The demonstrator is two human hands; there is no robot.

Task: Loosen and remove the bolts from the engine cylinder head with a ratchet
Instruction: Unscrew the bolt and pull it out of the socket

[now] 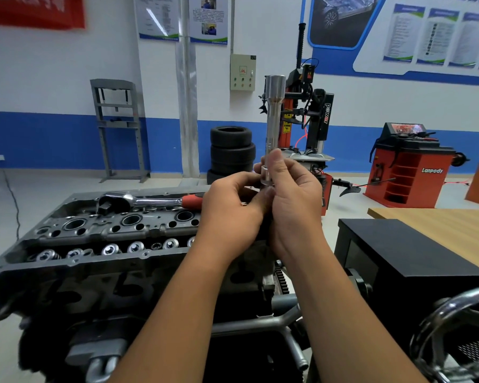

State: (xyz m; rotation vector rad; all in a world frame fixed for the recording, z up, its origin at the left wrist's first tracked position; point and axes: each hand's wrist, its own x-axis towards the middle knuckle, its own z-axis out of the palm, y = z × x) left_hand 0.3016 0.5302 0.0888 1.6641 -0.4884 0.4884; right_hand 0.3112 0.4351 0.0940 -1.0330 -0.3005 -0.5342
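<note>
The grey engine cylinder head [100,236] fills the lower left, with valve springs along its near row. A ratchet [147,201] with a red handle lies on its far edge, square drive pointing at me. Above the head's right end both hands meet. My right hand [293,200] grips the lower end of a long silver extension bar [273,117] that stands upright, its wide end on top. My left hand [233,205] pinches a small part at the bar's lower end; the fingers hide what it is.
A black box [398,252] and a wooden table [454,230] stand to the right. A chrome handwheel [459,335] sits at the lower right on the engine stand. Stacked tyres [231,150], a tyre changer [307,114] and a red balancer [409,167] stand behind.
</note>
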